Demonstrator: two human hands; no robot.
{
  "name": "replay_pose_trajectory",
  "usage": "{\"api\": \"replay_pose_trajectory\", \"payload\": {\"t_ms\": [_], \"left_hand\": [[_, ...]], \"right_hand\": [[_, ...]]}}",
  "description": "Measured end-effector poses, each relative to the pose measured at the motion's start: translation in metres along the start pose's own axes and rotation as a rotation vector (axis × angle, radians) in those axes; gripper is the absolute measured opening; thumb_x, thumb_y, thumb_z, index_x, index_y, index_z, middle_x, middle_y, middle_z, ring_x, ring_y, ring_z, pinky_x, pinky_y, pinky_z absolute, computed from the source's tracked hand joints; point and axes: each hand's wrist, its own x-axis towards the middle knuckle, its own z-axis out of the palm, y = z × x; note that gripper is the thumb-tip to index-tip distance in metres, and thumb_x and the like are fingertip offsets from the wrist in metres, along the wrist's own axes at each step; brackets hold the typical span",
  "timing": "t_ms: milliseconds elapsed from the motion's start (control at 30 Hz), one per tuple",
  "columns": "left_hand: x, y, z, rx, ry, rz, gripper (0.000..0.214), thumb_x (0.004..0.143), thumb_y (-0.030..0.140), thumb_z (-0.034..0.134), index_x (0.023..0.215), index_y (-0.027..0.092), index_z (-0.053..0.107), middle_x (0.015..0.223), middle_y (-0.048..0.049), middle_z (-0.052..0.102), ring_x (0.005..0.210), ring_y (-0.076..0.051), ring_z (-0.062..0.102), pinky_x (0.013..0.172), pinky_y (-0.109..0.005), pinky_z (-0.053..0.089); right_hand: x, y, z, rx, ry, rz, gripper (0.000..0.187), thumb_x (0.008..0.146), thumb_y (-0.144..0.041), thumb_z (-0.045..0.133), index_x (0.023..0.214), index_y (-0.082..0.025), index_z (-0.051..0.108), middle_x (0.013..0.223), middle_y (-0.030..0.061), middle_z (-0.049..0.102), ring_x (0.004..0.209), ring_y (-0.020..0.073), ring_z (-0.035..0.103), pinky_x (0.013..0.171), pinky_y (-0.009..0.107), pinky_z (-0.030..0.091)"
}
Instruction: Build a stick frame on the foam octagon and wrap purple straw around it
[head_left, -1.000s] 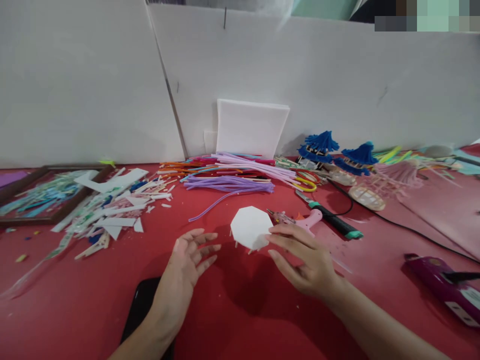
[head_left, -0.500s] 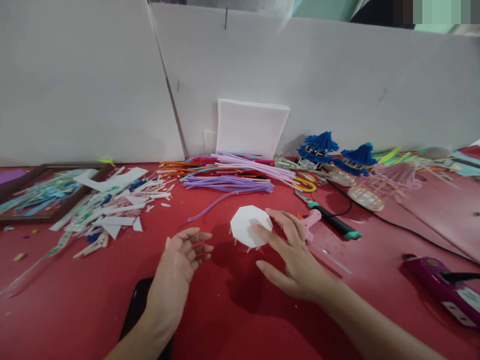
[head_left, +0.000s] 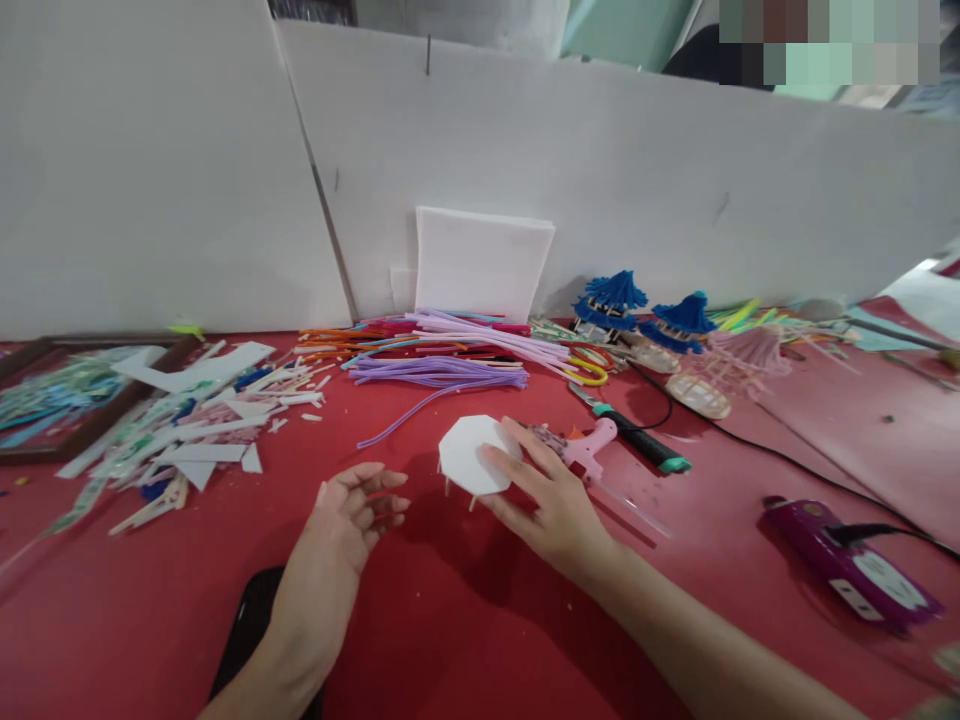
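Note:
A white octagonal card piece (head_left: pixel 469 460) with short thin legs under its edge sits over the red table in the middle. My right hand (head_left: pixel 559 500) holds it from the right, fingers on its top and side, thumb at its lower edge; its far right legs are hidden. Left of the piece, my left hand (head_left: pixel 349 530) hovers with curled fingers apart and nothing in them. A black phone (head_left: pixel 247 625) lies partly under the left forearm. Just beyond the right hand rests a pink glue gun (head_left: pixel 592 450) with a clear glue stick (head_left: pixel 630 508).
Purple pipe cleaners (head_left: pixel 439 372) lie behind the piece, before leaning white sheets (head_left: pixel 484 262). Scraps (head_left: pixel 217 420) and a brown frame (head_left: pixel 90 440) are left. At right are a black-and-green-handled tool (head_left: pixel 641 440), blue-roofed models (head_left: pixel 611 300), a cord and a purple power strip (head_left: pixel 847 565).
My right hand's thumb has closed in to the white piece's lower edge, and the piece tilts slightly. The view has turned a little to the right. My left hand keeps its pose.

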Motion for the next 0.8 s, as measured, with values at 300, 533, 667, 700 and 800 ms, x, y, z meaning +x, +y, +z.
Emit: {"api": "replay_pose_trajectory", "payload": {"t_ms": [300,533,667,700,800], "left_hand": [[0.002,-0.013,-0.014,0.089,-0.179,-0.013,0.041,0.071,0.054,0.064,0.096,0.022,0.061,0.106,-0.0067,0.067,0.095,-0.023,0.062,0.083,-0.033,0.048],[0.006,-0.022,-0.018,0.077,-0.476,-0.139,0.053,0.071,0.045,0.069,0.116,0.025,0.050,0.124,-0.0153,0.059,0.099,-0.029,0.064,0.080,-0.042,0.051],[0.007,-0.019,-0.013,0.165,-0.291,-0.152,0.041,0.074,0.038,0.069,0.106,0.019,0.054,0.107,-0.0141,0.068,0.085,-0.025,0.069,0.070,-0.035,0.054],[0.007,-0.018,-0.012,0.164,-0.269,-0.150,0.040,0.073,0.039,0.070,0.104,0.019,0.055,0.103,-0.0131,0.069,0.083,-0.025,0.070,0.069,-0.035,0.054],[0.008,-0.018,-0.011,0.145,-0.237,-0.133,0.041,0.071,0.043,0.070,0.100,0.018,0.055,0.094,-0.0105,0.071,0.081,-0.025,0.070,0.069,-0.035,0.055]], "right_hand": [[-0.002,-0.028,0.012,1.224,-0.050,0.844,0.052,0.084,-0.059,0.041,0.099,-0.016,0.066,0.079,0.0102,0.072,0.069,0.0240,0.069,0.057,0.035,0.057],[0.005,-0.029,0.018,1.215,-0.215,0.909,0.060,0.078,-0.067,0.041,0.080,-0.011,0.062,0.053,0.0056,0.062,0.038,0.0156,0.057,0.034,0.024,0.045],[0.009,-0.027,0.017,1.133,-0.149,0.829,0.055,0.076,-0.068,0.046,0.066,-0.015,0.057,0.041,-0.0015,0.051,0.033,0.0124,0.049,0.038,0.025,0.044],[0.010,-0.027,0.016,1.109,-0.122,0.807,0.053,0.075,-0.067,0.049,0.065,-0.016,0.056,0.041,-0.0023,0.050,0.034,0.0117,0.048,0.039,0.025,0.043],[0.011,-0.027,0.012,1.039,-0.008,0.751,0.044,0.073,-0.061,0.059,0.074,-0.018,0.059,0.055,-0.0022,0.055,0.046,0.0110,0.051,0.048,0.024,0.044]]}}
